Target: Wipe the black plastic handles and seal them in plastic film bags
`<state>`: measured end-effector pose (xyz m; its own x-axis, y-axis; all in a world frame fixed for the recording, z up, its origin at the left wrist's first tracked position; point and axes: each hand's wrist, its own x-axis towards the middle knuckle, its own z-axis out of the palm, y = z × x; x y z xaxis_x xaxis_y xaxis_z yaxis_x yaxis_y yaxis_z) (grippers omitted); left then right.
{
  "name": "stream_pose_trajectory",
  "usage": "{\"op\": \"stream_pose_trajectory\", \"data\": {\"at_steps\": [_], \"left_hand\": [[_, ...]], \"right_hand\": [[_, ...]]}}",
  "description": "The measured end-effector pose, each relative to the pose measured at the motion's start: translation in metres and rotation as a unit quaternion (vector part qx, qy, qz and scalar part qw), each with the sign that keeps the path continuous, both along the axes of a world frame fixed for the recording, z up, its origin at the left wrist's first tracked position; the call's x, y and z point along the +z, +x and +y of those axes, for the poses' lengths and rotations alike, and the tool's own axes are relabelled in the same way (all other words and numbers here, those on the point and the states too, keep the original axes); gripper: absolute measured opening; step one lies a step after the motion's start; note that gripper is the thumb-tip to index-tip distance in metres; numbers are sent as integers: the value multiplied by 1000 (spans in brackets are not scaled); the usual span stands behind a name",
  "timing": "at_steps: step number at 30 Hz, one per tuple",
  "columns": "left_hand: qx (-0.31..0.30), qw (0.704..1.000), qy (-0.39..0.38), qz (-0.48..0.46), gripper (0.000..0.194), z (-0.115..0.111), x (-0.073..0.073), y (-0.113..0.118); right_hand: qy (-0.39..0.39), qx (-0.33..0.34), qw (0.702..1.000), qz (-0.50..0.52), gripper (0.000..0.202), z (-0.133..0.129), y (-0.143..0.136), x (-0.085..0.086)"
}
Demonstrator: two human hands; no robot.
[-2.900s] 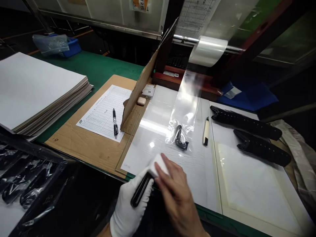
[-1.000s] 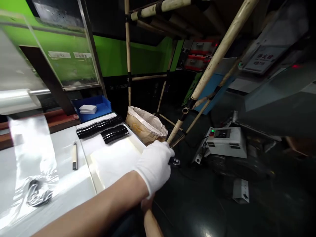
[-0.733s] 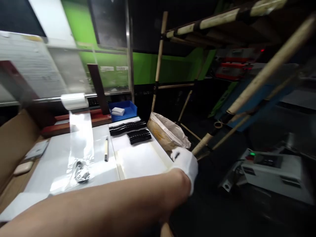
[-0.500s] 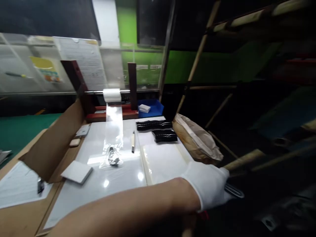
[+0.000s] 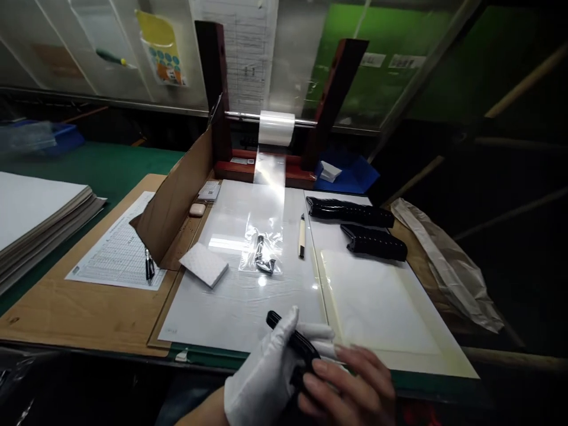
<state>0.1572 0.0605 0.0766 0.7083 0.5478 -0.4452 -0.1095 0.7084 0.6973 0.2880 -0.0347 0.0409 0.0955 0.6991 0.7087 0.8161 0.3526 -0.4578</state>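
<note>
My left hand (image 5: 266, 370), in a white glove, is closed around a glossy black curved handle (image 5: 304, 345) at the table's near edge. One end of it sticks up past the thumb. My bare right hand (image 5: 348, 384) has its fingers curled at the handle's lower end, which they partly hide. Beyond them, a similar black bent piece (image 5: 265, 263) lies inside a clear plastic bag (image 5: 248, 254), still joined to a strip from the film roll (image 5: 276, 128). Two rows of glossy black pieces, a far row (image 5: 350, 212) and a nearer row (image 5: 377, 242), lie to the right.
A cutter knife (image 5: 302, 236) lies right of the bag, a white foam block (image 5: 204, 264) left of it. An upright cardboard flap (image 5: 177, 201) stands beside a printed sheet (image 5: 115, 248) with a pen (image 5: 149, 266). A brown paper bag (image 5: 426, 260) is at right, a blue bin (image 5: 355, 173) behind.
My gloved left hand has come back from the far right to the near middle, bringing the black handle. My right hand has come into view at it. The view has swung left.
</note>
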Motion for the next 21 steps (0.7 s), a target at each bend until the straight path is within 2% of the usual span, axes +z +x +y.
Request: {"op": "stream_pose_trajectory", "data": {"at_steps": [2, 4, 5, 6, 7, 9, 10, 11, 12, 16, 19, 21], "left_hand": [[40, 996, 75, 14, 69, 17, 4, -18], [76, 984, 151, 49, 54, 39, 3, -36], [85, 967, 225, 86, 47, 52, 0, -46], [84, 934, 320, 136, 44, 65, -4, -54], [71, 882, 424, 195, 44, 77, -10, -61], [19, 744, 595, 304, 49, 97, -21, -72], [-7, 691, 637, 341, 50, 104, -26, -75], [-26, 656, 657, 371, 49, 109, -31, -77], [-38, 633, 666, 393, 46, 112, -35, -78], [-30, 589, 683, 431, 32, 113, -42, -76], [-11, 575, 695, 432, 25, 113, -41, -74], [-6, 572, 696, 435, 20, 114, -39, -72]], "right_hand": [[20, 22, 998, -47, 18, 55, 11, 41], [-31, 33, 999, -22, 14, 118, 22, 79], [-95, 55, 994, 3, 16, 150, 26, 93], [-185, 95, 978, 12, 21, 181, 31, 102], [-271, 138, 953, -8, 26, 211, 34, 107], [-354, 176, 918, -33, 26, 262, 37, 102], [-380, 185, 905, -43, 26, 282, 37, 95], [-396, 189, 898, -46, 24, 299, 36, 85], [-411, 193, 890, -47, 24, 313, 35, 74], [-445, 207, 871, -22, 28, 343, 34, 34], [-398, 134, 908, 11, 34, 340, 35, 18], [-336, 55, 940, 34, 35, 323, 35, 17]]}}
